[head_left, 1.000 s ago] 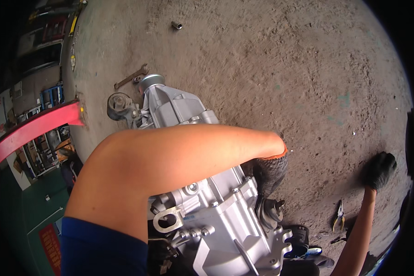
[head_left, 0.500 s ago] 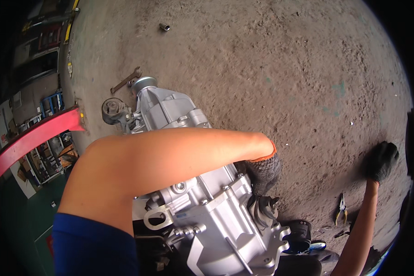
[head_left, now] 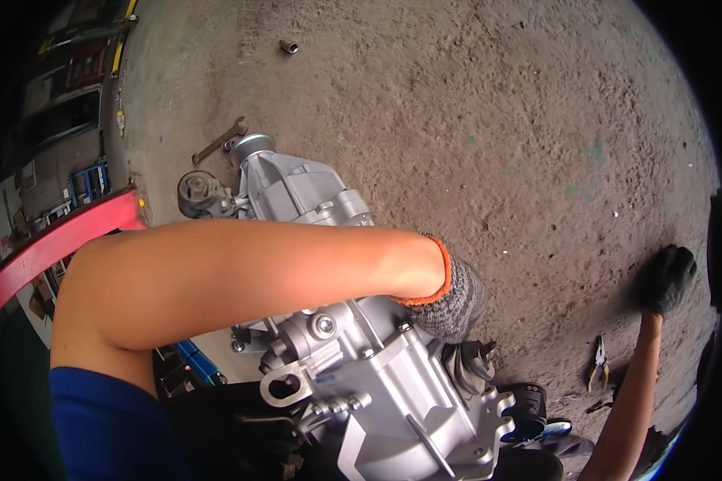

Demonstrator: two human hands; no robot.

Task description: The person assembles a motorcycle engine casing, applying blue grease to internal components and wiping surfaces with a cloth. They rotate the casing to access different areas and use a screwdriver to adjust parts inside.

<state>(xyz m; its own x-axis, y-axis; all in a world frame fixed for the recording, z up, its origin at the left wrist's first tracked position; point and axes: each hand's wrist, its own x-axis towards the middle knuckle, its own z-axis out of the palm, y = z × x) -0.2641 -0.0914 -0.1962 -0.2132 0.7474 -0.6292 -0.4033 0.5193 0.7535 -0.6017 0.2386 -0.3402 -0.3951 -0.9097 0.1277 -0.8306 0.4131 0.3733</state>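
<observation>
A silver metal gearbox housing [head_left: 393, 385] lies on the floor in front of me, its narrow end pointing away to the far left. My left arm reaches across it from the left. My left hand [head_left: 457, 309], in a grey knitted glove with an orange cuff, is bent down against the housing's right side, above a dark grey rubber-and-metal mount [head_left: 469, 365]. Its fingers are hidden beneath the glove's back. Far to the right, my right hand [head_left: 666, 279], in a dark glove, rests at the floor; its fingers are too dark to make out. Pliers [head_left: 598, 365] lie near that forearm.
A wrench [head_left: 219, 141] lies beyond the housing's far end, next to a round mount [head_left: 202, 192]. Farther off sits a small metal socket [head_left: 289, 47]. A red beam [head_left: 64, 244] juts in from the left. The concrete floor [head_left: 473, 120] is rough and dirty.
My left elbow and sleeve have moved left, and the left glove has drawn slightly back left. More of the glove now shows. My right hand stays about where it was.
</observation>
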